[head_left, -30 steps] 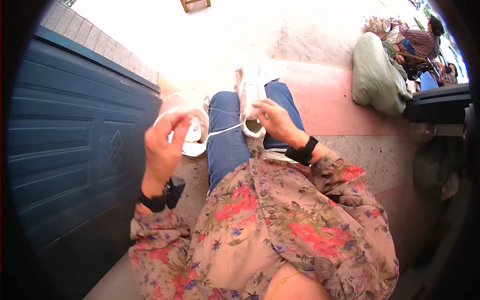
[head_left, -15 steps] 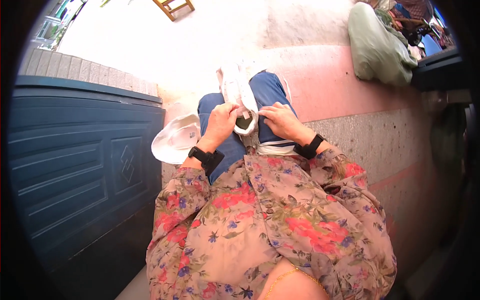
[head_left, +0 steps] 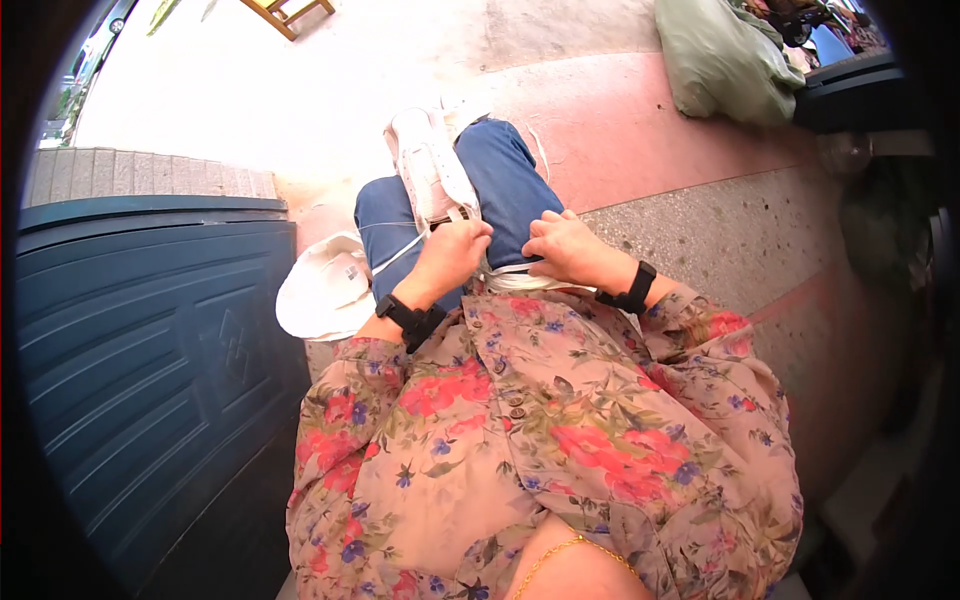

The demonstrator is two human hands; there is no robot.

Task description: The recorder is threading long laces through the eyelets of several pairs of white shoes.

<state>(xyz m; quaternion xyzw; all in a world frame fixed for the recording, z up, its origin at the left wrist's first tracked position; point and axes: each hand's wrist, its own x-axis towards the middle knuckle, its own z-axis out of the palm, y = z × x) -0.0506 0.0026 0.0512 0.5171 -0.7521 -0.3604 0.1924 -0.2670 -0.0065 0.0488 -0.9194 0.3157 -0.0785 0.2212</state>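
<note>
1. On the person's lap, in the head view, a white sneaker lies lengthwise along the blue-jeaned thighs, toe pointing away, heel end toward the body.
2. The left hand is clenched at the sneaker's near end, gripping a white lace that trails off to the left.
3. The right hand rests curled just beside it, fingers pressing on the thigh by the sneaker's heel; whether it grasps anything, I cannot tell.
4. A second white shoe lies on the ground left of the leg, beside a dark blue panelled door.
5. A pale green sack sits well apart, upper right.
</note>
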